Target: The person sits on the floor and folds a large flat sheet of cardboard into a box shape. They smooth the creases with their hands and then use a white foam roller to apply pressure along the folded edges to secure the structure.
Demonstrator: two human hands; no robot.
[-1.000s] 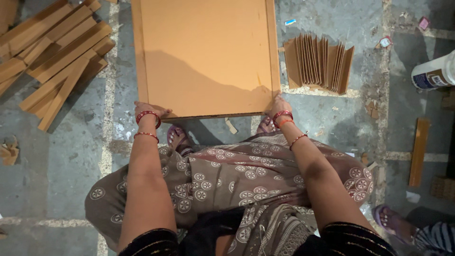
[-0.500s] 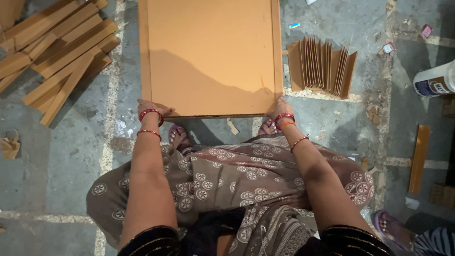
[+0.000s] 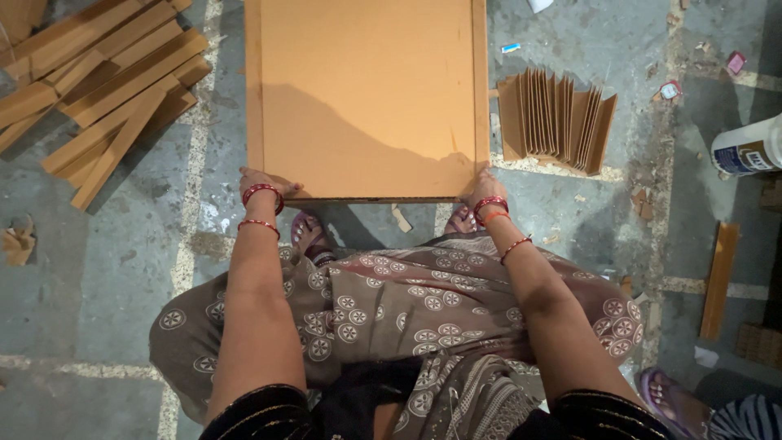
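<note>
Cardboard panel (image 3: 366, 98), large, flat, orange-brown, upper centre of frame on the concrete floor (image 3: 106, 269). Left hand (image 3: 262, 184) and right hand (image 3: 482, 186) clasp its near corners, fingers tucked under the edge. Step judged: positioning the sheet; a next move needs an even two-handed pull. Cardboard strips (image 3: 98, 90) upper left; fanned folded pieces (image 3: 558, 118) right; glue bottle (image 3: 749, 147) far right.

Board (image 3: 366, 90) between strip pile (image 3: 98, 90) left and fanned sheets (image 3: 554, 118) right.
</note>
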